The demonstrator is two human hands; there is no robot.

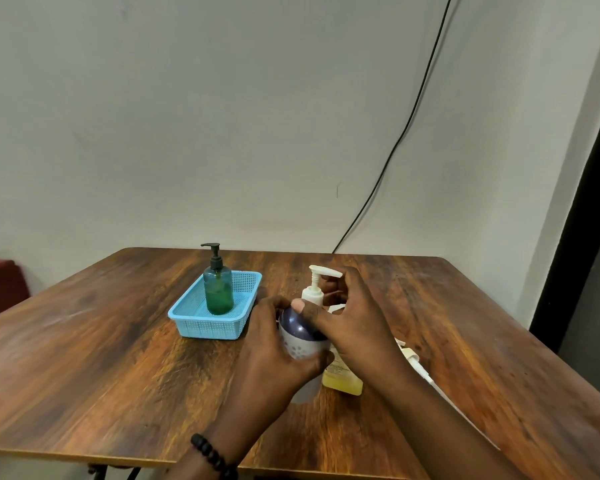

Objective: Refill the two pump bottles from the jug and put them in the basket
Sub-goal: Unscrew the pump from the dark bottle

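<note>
Left hand (278, 344) is gripping the purple bottle (300, 332) on the worktop (118, 358) while right hand (350, 317), arched over it, is pinching its white pump (317, 284).

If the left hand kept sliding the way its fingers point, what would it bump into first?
Probably the blue basket. The left hand grips the purple bottle, its fingers pointing up-left toward the basket's near corner, though depth is hard to judge.
</note>
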